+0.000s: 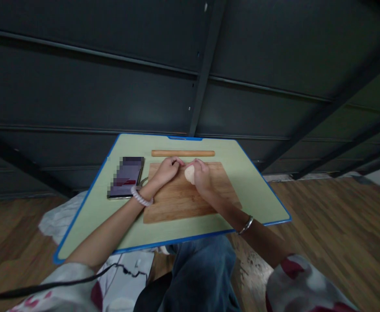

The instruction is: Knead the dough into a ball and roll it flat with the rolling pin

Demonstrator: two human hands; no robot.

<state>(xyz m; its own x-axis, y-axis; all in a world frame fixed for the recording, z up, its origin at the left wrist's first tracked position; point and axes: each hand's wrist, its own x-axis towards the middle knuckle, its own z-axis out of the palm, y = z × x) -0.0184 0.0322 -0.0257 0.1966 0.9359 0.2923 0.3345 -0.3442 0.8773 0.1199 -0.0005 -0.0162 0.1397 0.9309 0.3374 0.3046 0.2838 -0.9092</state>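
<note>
Spanning the middle: one pale green tabletop (261, 195), blue-edged. On it, one wooden board (190, 203). Left of the board, one phone (130, 175), partly pixelated. Beyond the board's far edge, one wooden rod (183, 153), lying left to right. Left hand (166, 170): over the board's far left part, fingers curled, tips near the right hand (203, 175); cannot tell whether its grip pinches anything. Right hand: grip bent around one pale dough ball (189, 174), located over the board's far middle. Right wrist: one silver bangle (246, 225).
</note>
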